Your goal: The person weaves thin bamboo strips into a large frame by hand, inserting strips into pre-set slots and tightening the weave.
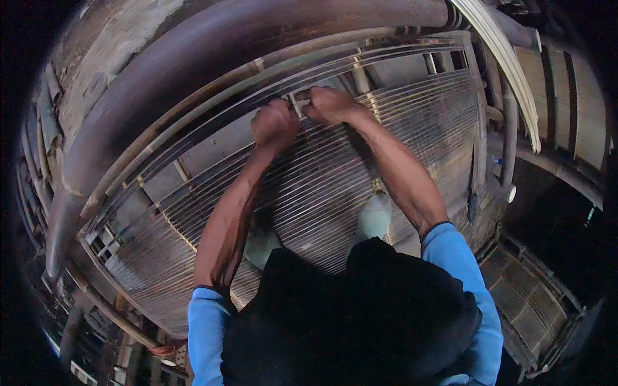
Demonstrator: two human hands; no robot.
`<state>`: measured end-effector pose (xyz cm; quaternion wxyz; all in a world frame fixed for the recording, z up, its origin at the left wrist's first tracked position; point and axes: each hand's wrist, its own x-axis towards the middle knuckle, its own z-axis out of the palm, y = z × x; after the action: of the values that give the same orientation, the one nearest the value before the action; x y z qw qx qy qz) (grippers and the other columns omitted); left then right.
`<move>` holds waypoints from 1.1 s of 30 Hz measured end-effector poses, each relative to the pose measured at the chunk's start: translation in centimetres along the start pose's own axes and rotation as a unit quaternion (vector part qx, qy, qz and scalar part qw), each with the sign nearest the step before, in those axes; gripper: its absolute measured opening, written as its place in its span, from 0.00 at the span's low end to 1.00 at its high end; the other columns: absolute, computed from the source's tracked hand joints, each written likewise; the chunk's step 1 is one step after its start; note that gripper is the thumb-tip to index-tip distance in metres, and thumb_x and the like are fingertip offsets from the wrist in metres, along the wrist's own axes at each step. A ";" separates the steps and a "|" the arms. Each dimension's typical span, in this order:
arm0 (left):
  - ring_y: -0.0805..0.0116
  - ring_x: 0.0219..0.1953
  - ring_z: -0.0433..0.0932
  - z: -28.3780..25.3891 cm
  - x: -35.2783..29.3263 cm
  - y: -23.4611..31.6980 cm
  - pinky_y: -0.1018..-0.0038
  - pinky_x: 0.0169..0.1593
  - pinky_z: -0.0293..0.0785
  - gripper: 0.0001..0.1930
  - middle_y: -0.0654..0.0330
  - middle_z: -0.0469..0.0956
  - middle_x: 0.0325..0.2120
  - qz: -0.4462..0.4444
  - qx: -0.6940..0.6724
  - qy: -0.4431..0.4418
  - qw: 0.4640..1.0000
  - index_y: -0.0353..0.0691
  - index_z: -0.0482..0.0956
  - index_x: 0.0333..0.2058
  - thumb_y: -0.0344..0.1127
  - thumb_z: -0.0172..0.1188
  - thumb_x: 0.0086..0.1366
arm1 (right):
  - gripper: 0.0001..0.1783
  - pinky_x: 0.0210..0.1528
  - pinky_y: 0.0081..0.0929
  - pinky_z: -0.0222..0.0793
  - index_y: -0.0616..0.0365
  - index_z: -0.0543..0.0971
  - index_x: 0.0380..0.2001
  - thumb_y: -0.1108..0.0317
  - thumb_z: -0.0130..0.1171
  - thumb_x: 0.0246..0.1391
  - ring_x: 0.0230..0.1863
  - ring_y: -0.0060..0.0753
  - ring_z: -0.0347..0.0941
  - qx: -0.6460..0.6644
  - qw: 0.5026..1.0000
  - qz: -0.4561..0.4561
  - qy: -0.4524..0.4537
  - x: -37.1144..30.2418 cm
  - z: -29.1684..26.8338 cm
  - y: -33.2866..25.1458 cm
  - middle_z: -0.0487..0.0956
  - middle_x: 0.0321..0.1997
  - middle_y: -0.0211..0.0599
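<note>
A wide rack of many thin, pale slats in a bamboo frame spreads before me. Over its far part, both my arms reach out and my hands meet side by side. My left hand is closed in a fist, knuckles up, and hides whatever is inside it. Beside it my right hand is closed too, with thumb and forefinger pinching at a short pale strip between the two hands. Slats run close under both wrists. Further slats lie spaced wider apart beyond my knuckles.
A thick dark pole curves along the far side. Long pale strips hang at the upper right. More slatted racks stand at the right. Pale shoes show through or beside the slats below me. Bamboo poles crowd the left.
</note>
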<state>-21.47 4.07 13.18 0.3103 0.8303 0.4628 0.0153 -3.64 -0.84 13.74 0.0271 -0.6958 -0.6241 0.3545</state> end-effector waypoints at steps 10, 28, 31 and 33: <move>0.48 0.37 0.84 -0.8 0.0 0.1 0.57 0.42 0.79 0.14 0.44 0.83 0.33 0.109 0.023 -0.005 0.994 0.39 0.84 0.41 0.41 0.56 0.64 | 0.18 0.54 0.47 0.70 0.58 0.81 0.44 0.57 0.56 0.59 0.49 0.61 0.75 0.042 0.997 0.058 -0.001 -4.3 -3.8 0.7 0.80 0.45 0.54; 0.78 0.37 0.78 -2.4 -4.7 2.1 0.79 0.35 0.79 0.37 0.51 0.79 0.53 -0.002 -0.594 -0.019 0.804 0.39 0.57 0.69 0.16 0.55 0.62 | 0.14 0.54 0.31 0.76 0.68 0.78 0.45 0.66 0.55 0.65 0.49 0.34 0.80 0.658 0.708 0.153 0.206 -11.9 -3.4 -4.7 0.83 0.47 0.46; 0.73 0.40 0.80 -1.8 -5.1 2.3 0.77 0.38 0.80 0.37 0.48 0.77 0.54 0.026 -0.559 -0.020 0.828 0.38 0.60 0.68 0.18 0.59 0.59 | 0.15 0.57 0.34 0.77 0.70 0.75 0.47 0.67 0.56 0.65 0.52 0.40 0.80 0.680 0.693 0.164 0.175 -12.1 -2.7 -7.1 0.81 0.49 0.52; 0.70 0.41 0.81 -1.1 -5.2 2.3 0.75 0.40 0.80 0.38 0.49 0.77 0.55 0.055 -0.547 0.001 0.835 0.38 0.61 0.67 0.19 0.61 0.57 | 0.15 0.55 0.35 0.79 0.71 0.75 0.48 0.68 0.56 0.65 0.51 0.42 0.80 0.732 0.650 0.141 0.150 -12.2 -1.5 -7.7 0.81 0.49 0.54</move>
<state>-23.01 -0.31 16.61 0.7122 0.5490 0.3329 0.2837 -9.02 -9.36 24.15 0.5705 -0.5734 -0.0437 0.5863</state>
